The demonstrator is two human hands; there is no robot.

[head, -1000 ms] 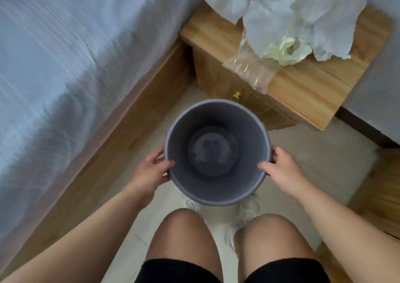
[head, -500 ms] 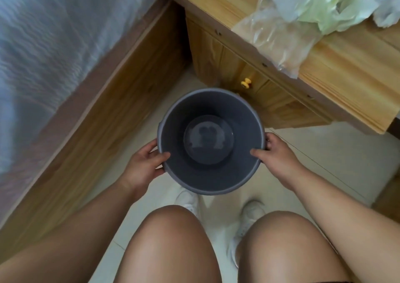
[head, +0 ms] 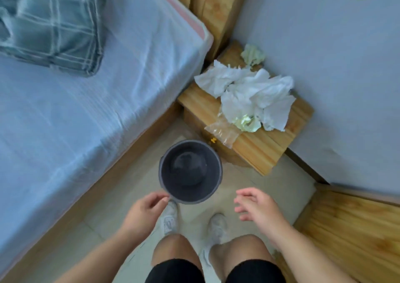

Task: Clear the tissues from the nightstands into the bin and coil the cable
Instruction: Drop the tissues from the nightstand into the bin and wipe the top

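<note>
The dark grey bin (head: 164,183) stands upright on the tiled floor with nothing inside, just in front of the wooden nightstand (head: 262,147). A heap of crumpled white tissues (head: 251,87) covers the nightstand top. A green wad (head: 253,54) lies behind the heap, another green wad (head: 246,123) in front of it, and a clear plastic wrapper (head: 223,132) hangs over the front edge. My left hand (head: 147,208) hovers with loosely curled fingers right beside the bin's near rim and holds nothing. My right hand (head: 257,209) is spread open, apart from the bin, to its right. No cable is in view.
The bed (head: 86,109) with a blue sheet and a plaid pillow (head: 49,29) fills the left side. A wall runs along the right, and a wooden piece of furniture (head: 350,233) stands at the lower right. My knees and white shoes are below the bin.
Both hands have let go of the bin, which now stands on the floor. The view has risen and pulled back, so the whole nightstand and bed show.
</note>
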